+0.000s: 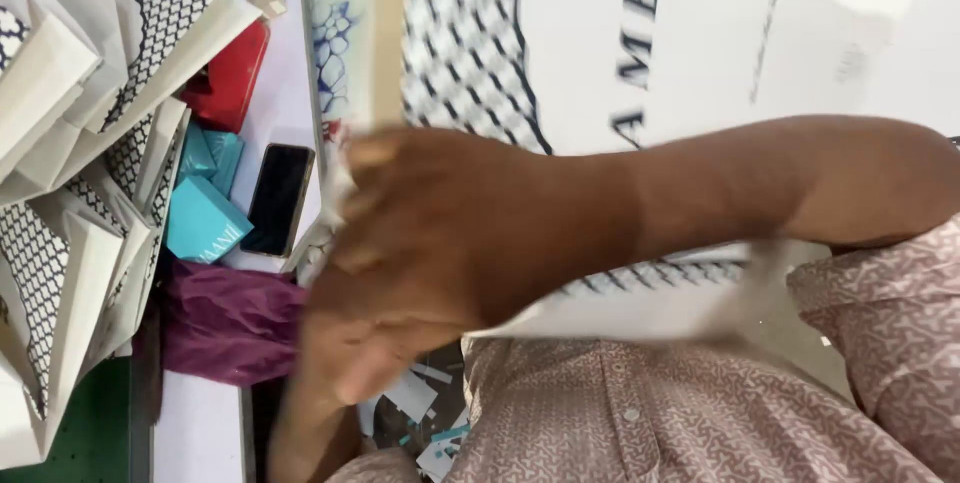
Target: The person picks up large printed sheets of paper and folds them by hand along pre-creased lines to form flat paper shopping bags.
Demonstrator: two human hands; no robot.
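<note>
A large white printed sheet (700,33) with a black-and-white lattice pattern lies across the work surface in front of me. My right hand (440,223) reaches in from the right and rests on the sheet's left edge. Its fingers curl around the base of a pale, blurred strip (385,33) that stands up over the sheet. My left hand (340,353) is just below and partly under the right one, at the sheet's near corner. It is blurred by motion, so its grip is unclear.
A heap of folded lattice-patterned paper pieces (70,143) fills the left side. Beside it lie a red box (230,78), teal boxes (205,213), a black phone (278,198) and crumpled purple tissue (225,323). Paper scraps (425,413) lie near my patterned shirt (650,413).
</note>
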